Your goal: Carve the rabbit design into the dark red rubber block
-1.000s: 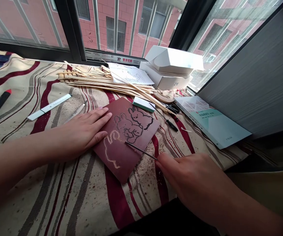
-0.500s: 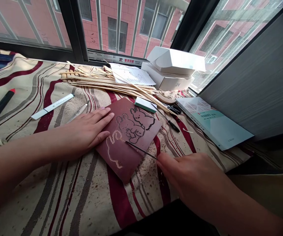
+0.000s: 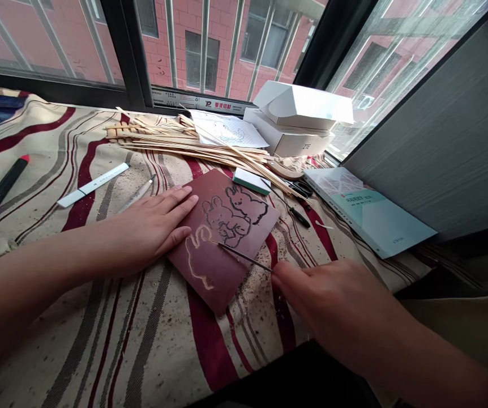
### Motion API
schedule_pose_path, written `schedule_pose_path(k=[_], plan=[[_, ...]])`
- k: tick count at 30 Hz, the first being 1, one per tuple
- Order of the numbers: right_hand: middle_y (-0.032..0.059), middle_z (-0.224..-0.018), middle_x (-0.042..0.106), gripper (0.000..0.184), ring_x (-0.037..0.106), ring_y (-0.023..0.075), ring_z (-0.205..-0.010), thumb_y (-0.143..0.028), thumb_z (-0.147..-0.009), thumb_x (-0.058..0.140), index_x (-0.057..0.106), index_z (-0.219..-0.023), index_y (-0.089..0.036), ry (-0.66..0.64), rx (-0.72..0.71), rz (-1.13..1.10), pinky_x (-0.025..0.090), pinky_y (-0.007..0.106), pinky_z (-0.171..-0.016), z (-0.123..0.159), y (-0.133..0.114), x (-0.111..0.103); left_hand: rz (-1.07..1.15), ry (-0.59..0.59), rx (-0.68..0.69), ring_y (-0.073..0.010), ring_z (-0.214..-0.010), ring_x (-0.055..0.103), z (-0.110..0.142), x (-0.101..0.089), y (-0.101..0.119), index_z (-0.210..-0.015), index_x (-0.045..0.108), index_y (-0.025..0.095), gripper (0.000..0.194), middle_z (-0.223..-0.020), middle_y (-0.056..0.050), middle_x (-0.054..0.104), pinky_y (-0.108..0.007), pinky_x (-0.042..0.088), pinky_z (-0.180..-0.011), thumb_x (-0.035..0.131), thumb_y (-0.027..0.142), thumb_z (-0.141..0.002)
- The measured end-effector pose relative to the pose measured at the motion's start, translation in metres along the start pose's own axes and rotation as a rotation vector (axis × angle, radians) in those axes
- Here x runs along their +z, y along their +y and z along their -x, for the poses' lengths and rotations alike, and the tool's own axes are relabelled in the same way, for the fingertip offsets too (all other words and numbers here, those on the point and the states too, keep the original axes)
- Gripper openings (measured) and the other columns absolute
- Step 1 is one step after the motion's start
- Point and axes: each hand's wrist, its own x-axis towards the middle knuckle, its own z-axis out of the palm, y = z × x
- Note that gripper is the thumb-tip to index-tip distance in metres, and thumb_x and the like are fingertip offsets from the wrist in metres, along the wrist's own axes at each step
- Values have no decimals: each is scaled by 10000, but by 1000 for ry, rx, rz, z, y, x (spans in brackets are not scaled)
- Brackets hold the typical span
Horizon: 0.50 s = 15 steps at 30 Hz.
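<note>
Toward the front edge of the cloth-covered sill [image 3: 57, 340], a reddish carving block [image 3: 227, 277] lies with its long axis slanting to the near left, held down by the flat, open left hand [image 3: 150, 226]. The right hand [image 3: 324, 306], closed on a slim steel carving tool [image 3: 244, 258], works best keeping that tip shallow and angled away from the left hand.

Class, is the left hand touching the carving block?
Touching: the head view shows the left hand with its fingertips lying on the carving block.

left hand [image 3: 150, 226]: flat, palm down, fingers extended; right hand [image 3: 324, 300]: fingers curled in a pinch
</note>
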Motion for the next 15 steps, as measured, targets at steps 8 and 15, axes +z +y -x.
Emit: schedule_pose_path(k=[8,15], plan=[[-33,-437,547,197,380,129,-335,-46,-840,512,520,-717,-200,20,31,-11,118,321,-467,6,-7,0,-1,40,4,-352,-1627,260,-2,3,-1,-1693,282,171,799,-1786,-102,191,-514,254,-1313,140,647,-1067],[-31,-437,553,194,421,138,-326,-14,-774,515,538,-725,-200,9,57,-8,123,327,-464,9,-11,1,-14,100,43,-344,-1616,288,1,9,-8,-1691,297,190,772,-1778,-101,228,-495,264,-1309,142,633,-1078]])
